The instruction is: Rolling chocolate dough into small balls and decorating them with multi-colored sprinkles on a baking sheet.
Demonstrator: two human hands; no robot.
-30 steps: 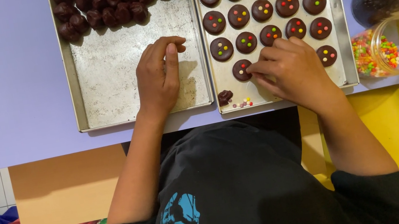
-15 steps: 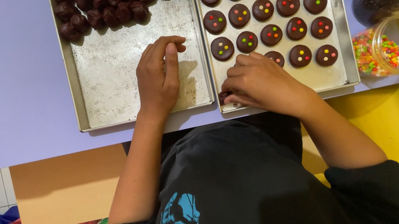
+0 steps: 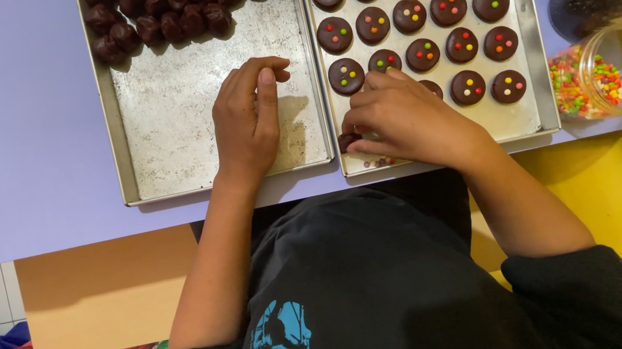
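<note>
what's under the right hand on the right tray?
The right hand covers the near-left part of the right tray. One dark chocolate piece peeks out beside the fingers, with loose coloured sprinkles at the tray edge. Anything beneath the palm is hidden.

Left hand (image 3: 250,121) lies flat, fingers loosely curled; right hand (image 3: 404,120) arches, fingertips pinched.

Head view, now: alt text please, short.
Right hand rests over chocolate discs topped with coloured sprinkles on the right tray. Left hand lies flat in the left tray, with plain chocolate balls heaped at its far end.
</note>
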